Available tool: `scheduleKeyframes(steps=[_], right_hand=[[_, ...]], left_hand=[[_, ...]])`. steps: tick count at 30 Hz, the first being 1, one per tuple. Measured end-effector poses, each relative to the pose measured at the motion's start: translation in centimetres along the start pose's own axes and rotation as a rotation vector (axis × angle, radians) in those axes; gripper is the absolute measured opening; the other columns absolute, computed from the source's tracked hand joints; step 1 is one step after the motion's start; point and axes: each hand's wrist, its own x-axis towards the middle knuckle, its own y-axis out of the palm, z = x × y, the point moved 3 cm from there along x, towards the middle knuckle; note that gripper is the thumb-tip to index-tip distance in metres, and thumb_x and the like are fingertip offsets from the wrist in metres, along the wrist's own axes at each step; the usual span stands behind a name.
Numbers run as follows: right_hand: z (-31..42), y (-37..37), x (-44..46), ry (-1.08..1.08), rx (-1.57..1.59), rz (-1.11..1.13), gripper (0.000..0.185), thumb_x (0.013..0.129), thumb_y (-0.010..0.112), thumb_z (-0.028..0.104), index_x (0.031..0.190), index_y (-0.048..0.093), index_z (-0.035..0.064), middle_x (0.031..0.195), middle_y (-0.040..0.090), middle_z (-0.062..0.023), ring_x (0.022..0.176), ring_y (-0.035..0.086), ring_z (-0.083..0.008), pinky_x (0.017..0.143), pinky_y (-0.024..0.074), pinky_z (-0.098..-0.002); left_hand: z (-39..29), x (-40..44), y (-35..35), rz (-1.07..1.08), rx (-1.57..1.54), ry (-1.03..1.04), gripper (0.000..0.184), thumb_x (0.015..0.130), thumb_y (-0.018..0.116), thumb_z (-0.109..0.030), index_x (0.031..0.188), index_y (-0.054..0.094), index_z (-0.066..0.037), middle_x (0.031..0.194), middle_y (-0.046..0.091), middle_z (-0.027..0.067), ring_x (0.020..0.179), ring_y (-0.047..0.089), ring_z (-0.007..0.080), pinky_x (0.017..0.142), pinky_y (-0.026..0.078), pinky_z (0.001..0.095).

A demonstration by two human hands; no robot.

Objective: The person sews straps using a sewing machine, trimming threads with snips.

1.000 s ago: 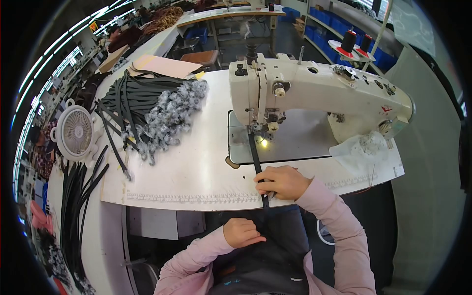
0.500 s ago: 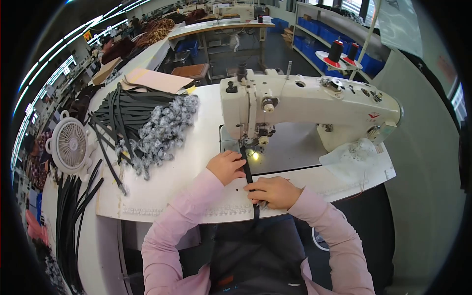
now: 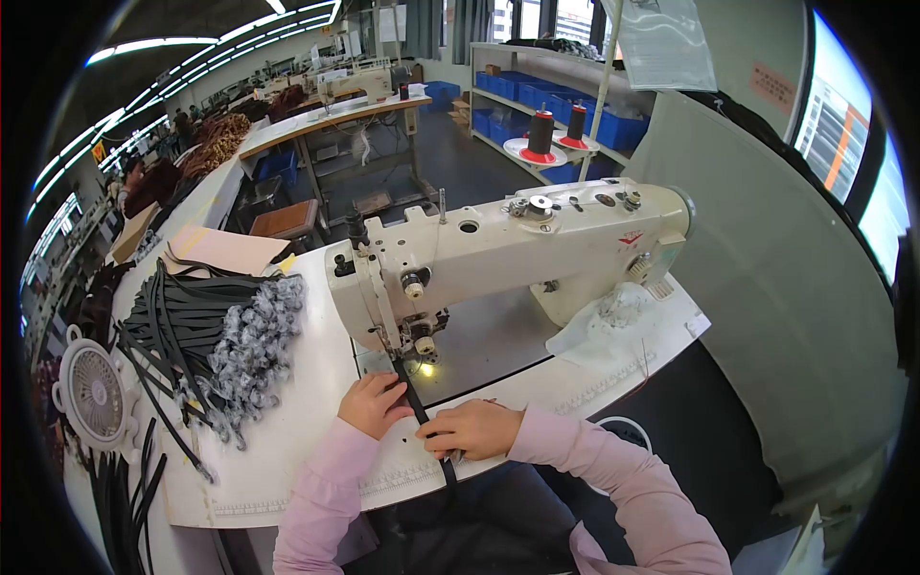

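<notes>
A narrow black strap [image 3: 414, 398] runs from under the presser foot of a white sewing machine [image 3: 537, 235] toward the table's front edge, where its end hangs over. My left hand [image 3: 375, 404] is closed at the strap's left side near the needle, fingertips and thumb against it. Closer to the front edge, my right hand [image 3: 471, 428] is closed over the strap. Something small and metallic shows beneath its fingers, too covered to name. A small lamp [image 3: 426, 369] lights the needle area.
Left of the machine lies a pile of black straps [image 3: 182, 321] with clear-wrapped ends [image 3: 254, 350]. A white fan [image 3: 96, 393] stands at the far left, above more hanging straps [image 3: 120, 508]. Crumpled white material [image 3: 604, 326] lies by the machine's base. Thread spools [image 3: 540, 136] stand behind.
The view has turned right, so the machine and table appear further left and lower. Both hands remain at the strap, in nearly the same places along it.
</notes>
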Motion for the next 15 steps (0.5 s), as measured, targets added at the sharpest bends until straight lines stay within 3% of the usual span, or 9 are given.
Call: scheduleKeyframes(steps=[8, 15], right_hand=[[0.2, -0.2, 0.4, 0.051, -0.017, 0.137, 0.023, 0.067, 0.062, 0.005, 0.087, 0.054, 0.0115, 0.101, 0.054, -0.0002, 0.082, 0.057, -0.0177, 0.061, 0.0489, -0.0303], [0.7, -0.2, 1.0, 0.054, -0.06, 0.098, 0.026, 0.068, 0.064, 0.008, 0.091, 0.055, 0.0131, 0.104, 0.056, 0.0, 0.082, 0.058, -0.018, 0.062, 0.0486, -0.0303]], left_hand=[[0.3, -0.3, 0.4, -0.031, 0.017, -0.006, 0.038, 0.061, 0.073, -0.028, 0.09, 0.064, -0.006, 0.099, 0.059, 0.0073, 0.096, 0.054, 0.0239, 0.078, 0.045, 0.035], [1.0, -0.7, 1.1, 0.024, 0.012, -0.023, 0.043, 0.068, 0.068, -0.036, 0.099, 0.062, -0.006, 0.108, 0.057, 0.0078, 0.101, 0.052, 0.0241, 0.083, 0.043, 0.0357]])
